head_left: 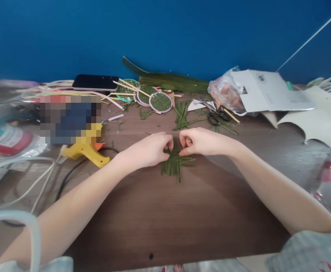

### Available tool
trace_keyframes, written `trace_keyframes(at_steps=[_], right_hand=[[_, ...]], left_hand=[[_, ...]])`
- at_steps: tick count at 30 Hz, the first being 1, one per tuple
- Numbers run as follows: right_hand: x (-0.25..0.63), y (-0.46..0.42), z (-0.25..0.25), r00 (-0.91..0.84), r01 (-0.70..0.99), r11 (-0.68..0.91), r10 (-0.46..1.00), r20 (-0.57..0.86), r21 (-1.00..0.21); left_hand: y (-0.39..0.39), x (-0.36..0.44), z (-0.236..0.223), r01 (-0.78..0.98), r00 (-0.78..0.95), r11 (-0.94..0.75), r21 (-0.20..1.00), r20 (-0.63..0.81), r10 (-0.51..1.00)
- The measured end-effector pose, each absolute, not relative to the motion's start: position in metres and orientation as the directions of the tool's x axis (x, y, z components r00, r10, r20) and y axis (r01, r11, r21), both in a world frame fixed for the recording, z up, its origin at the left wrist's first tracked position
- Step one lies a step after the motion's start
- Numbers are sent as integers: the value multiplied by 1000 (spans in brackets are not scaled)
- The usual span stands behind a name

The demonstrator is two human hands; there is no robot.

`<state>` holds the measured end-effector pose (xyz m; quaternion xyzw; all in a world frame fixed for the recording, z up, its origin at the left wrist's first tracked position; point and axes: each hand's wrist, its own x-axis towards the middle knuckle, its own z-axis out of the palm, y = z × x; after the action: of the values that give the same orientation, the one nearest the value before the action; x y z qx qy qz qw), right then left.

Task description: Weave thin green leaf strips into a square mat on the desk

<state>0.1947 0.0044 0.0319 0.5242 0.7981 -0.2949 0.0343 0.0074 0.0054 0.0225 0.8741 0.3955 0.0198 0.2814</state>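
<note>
Green, narrow strips of leaf (pixel 171 168), some crossing others, lie on the brown wood-grain surface (pixel 171 219), about midway between its side edges and nearer the far edge than the near one. The left hand (pixel 155 149) reaches their far end with fingers curled and thumb at the strips, a narrow gap showing in its grip. Facing it, the right hand (pixel 200 141) has curled fingers and an inward-pointing thumb, its grip slightly parted too. Whether either is clamped on a strip I cannot tell. Toward the far edge lie a round, lilac-rimmed disc filled with green bits (pixel 160 102) and, to its right, black-handled metal scissors (pixel 214 118). Toward the left edge is a yellow, pistol-handled tool (pixel 87 150).
</note>
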Motion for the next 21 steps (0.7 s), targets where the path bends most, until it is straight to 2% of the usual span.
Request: trace_keyframes(at_steps=[4,9,15,21], right_hand=[[195,5,32,-453,854,280,814,-363,-437],[200,7,34,-484,815,251,791,-374,-523],[198,6,32,-502,749,304,840,-205,-589],[194,4,29,-526,726,346,836,-155,-595]], left_hand=[[5,8,25,681,685,-530,506,-183,706],[3,9,27,716,651,-489,498,-223,726],[5,11,18,751,592,-475,459,-148,793],[8,10,14,751,590,-483,450,-127,798]])
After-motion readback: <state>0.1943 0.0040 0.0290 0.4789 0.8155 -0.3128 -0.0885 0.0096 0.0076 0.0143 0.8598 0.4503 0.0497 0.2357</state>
